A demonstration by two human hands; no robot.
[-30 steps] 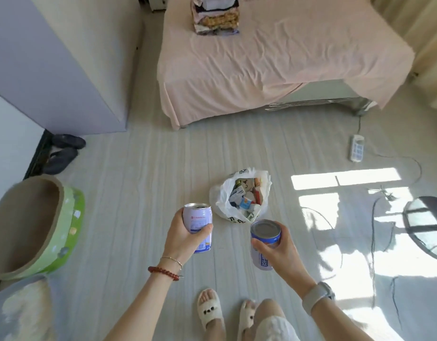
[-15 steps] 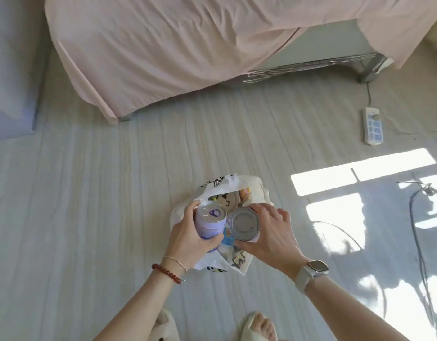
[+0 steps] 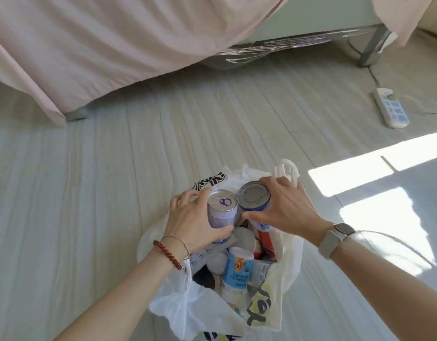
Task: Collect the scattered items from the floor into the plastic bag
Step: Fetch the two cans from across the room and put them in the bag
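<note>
Since a moment ago your two hands have come down from in front of you to the mouth of the plastic bag (image 3: 290, 257), which now fills the lower middle of the frame, and the bed has slid up to the top edge as you leaned in. Your left hand (image 3: 190, 217) has its fingers and thumb curled round the pull-tab can (image 3: 221, 212), held upright, tab end facing you. Your right hand (image 3: 283, 207) wraps the second can (image 3: 254, 200) just right of it, plain end up and tipped a little toward the first; the two cans sit side by side, close enough that I cannot tell whether they touch. Both are over the bag's open mouth but not yet let go, so I judge this as the last beat of the placing step: two more items nearly collected.

The bag stands on the pale floor (image 3: 89, 193) with its rim spread wide. Inside, below the cans, you can see a blue and white carton (image 3: 238, 267), something red (image 3: 265, 244) at the right, a grey strip with printed figures at the left, and round pale shapes I cannot identify. It looks fairly full, so the cans will likely rest on top of that pile.

At the upper right of the frame a power strip (image 3: 391, 108) lies on the floor near the bed leg.
</note>
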